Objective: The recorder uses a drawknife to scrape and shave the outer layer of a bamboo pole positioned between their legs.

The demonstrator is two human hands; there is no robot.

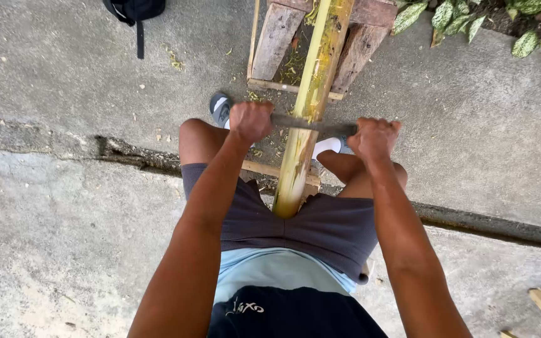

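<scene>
1. Yellow-green bamboo pole (pixel 302 119) runs lengthwise from between the person's thighs up to a wooden rack (pixel 277 37) at the top of view; near end sits at the lap, against the dark shorts (pixel 320 225).
2. Flat dark blade (pixel 311 122) lies crosswise on the pole, touching its top surface, just past the knees.
3. Left hand (pixel 250 120) fisted tight on the blade's left end, fingers curled fully round, knuckles up.
4. Right hand (pixel 374 138) fisted on the blade's right end, fingers wrapped closed, same grip.
5. Both arms extended forward, one each side of the pole.
6. Thin wooden slat (pixel 277 170) crosses under the pole near the knees.
7. Grey shoe (pixel 220 107) left of the pole, white sock (pixel 328 146) right of it.
8. Concrete ground (pixel 64 219) with a crack across; bamboo shavings (pixel 173 57) scattered near the rack.
9. Black bag (pixel 134 9) top left, leafy plants (pixel 508 22) top right.
</scene>
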